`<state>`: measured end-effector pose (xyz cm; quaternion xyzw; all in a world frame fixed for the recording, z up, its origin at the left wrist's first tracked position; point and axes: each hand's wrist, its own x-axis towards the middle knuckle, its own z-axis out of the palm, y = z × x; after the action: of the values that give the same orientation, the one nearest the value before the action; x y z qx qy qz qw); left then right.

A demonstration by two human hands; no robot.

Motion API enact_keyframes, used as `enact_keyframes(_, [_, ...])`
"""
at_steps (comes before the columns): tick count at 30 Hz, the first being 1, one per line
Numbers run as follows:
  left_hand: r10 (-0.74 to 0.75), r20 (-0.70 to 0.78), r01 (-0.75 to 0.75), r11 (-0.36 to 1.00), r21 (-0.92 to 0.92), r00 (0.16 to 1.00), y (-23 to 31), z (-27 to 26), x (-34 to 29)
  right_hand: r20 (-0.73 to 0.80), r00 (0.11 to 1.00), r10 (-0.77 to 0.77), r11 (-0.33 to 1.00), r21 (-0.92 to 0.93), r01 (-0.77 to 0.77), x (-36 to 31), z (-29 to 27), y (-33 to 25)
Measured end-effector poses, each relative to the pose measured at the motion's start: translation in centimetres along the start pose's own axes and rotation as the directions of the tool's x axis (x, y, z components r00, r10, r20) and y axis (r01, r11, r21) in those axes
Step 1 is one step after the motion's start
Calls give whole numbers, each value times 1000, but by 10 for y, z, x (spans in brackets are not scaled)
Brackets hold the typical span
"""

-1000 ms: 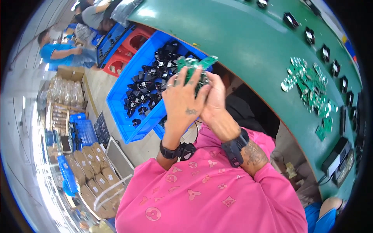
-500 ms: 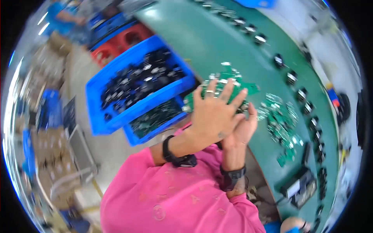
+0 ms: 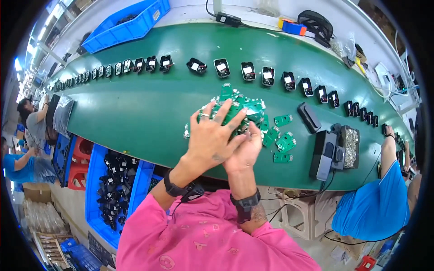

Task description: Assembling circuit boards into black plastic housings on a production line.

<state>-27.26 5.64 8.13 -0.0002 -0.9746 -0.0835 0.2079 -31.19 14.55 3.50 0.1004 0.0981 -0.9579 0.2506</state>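
Note:
A heap of green circuit boards (image 3: 255, 107) lies on the green worktable (image 3: 135, 106) in front of me. My left hand (image 3: 211, 137) is spread palm down over the heap's near side, fingers stretched out, a ring on one. Crossing just under it at the right, my right hand (image 3: 243, 156) is turned with the palm up; its visible fingers are extended against the boards, others hidden behind the left hand. Several loose boards (image 3: 285, 142) lie flat to the right of the heap.
A long curved row of black housings (image 3: 248, 71) runs along the table. At right stand a black-grey device (image 3: 322, 156) and a tray of small metal parts (image 3: 351, 147). A blue crate (image 3: 96, 194) of black parts sits at lower left. A co-worker in a blue shirt (image 3: 375, 203) is at right.
My view has swung so the table now spans the picture, and the crate appears lower left. Both hands stay crossed at the boards, in much the same pose.

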Motion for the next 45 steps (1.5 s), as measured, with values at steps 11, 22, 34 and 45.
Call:
enact_keyframes(11, [-76, 25, 78, 991, -111, 997, -90, 15, -53, -45, 999, -24, 871, -491, -2, 0, 19, 41])
enact_keyframes(22, [58, 50, -57, 998, -35, 997, -129, 9, -70, 107, 985, -133, 255, -957, 139, -8, 29, -7])
enact_keyframes(34, [185, 342, -119, 972, -204, 921, -189, 21, -16, 412, 861, -298, -603, -781, 164, -16, 33, -38])
enact_keyframes(45, [201, 247, -133, 955, -266, 948, -116, 39, -20, 509, 668, -543, -799, -559, -223, -30, -71, -98])
